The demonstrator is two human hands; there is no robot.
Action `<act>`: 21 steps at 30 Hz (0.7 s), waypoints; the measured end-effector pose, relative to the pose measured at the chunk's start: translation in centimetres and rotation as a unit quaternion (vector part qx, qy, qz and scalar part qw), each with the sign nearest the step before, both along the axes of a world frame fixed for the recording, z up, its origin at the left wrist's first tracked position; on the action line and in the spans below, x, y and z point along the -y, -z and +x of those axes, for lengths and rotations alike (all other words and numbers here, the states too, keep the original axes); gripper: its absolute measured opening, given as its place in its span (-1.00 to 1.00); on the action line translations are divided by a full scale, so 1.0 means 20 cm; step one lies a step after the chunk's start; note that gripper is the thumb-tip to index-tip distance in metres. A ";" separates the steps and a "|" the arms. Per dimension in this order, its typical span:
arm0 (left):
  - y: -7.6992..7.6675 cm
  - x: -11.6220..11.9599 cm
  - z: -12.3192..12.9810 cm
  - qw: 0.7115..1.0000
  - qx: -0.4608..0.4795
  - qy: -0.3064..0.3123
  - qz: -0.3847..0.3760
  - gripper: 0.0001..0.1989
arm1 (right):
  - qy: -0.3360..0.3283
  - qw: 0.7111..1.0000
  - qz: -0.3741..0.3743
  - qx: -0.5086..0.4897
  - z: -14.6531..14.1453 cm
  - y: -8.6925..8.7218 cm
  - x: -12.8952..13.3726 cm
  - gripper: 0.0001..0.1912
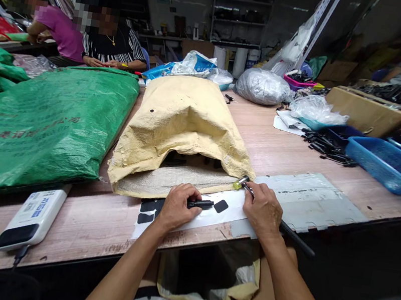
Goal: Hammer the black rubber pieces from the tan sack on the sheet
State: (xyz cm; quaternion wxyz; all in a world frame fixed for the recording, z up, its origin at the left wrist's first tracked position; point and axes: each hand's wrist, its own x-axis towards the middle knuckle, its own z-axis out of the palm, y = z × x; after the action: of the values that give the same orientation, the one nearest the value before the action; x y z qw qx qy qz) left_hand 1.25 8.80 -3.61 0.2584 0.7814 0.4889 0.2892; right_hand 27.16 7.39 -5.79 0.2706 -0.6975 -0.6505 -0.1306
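My left hand (177,206) is closed around a short black rod-shaped part (201,204), which lies low over a white sheet (208,217) at the table's front edge. A loose black square patch (221,206) rests just right of the part's tip. More flat black pieces (145,218) lie on the sheet left of that hand. In my right hand (262,210) is a small hammer (241,182) with a yellowish face and a black handle; its head points up and left. Right behind both hands, a cream woven sack (190,118) lies with its mouth toward me, its contents mostly in shadow.
A green sack (45,120) and a white power bank (33,217) with a cable occupy the left. At right are a grey board (314,201), black parts (332,149) and a blue basket (391,167). Two people sit across the table. An open bag (253,285) hangs at my lap.
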 end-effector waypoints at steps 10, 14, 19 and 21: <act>-0.08 0.07 0.01 1.000 0.004 0.021 -0.012 -0.84 | 0.001 1.000 -0.010 0.002 0.00 -0.01 0.00 -0.76; -0.20 0.30 0.03 0.978 0.061 0.147 -0.132 -0.88 | 0.001 1.000 -0.017 0.005 0.00 0.00 0.00 -0.76; -0.02 0.52 0.09 0.922 -0.010 0.256 -0.290 -0.78 | 0.005 1.000 -0.019 0.006 0.00 0.00 0.00 -0.76; 0.17 0.55 0.11 0.923 -0.084 0.197 -0.321 -0.74 | 0.004 1.000 -0.018 0.007 0.00 0.00 0.00 -0.76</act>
State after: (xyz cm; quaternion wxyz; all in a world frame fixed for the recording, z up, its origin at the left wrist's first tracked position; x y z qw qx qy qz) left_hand 3.48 -2.19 -7.08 0.5053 0.7582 0.4121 -0.0068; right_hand 27.11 7.39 -5.69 0.2529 -0.7039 -0.6519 -0.1244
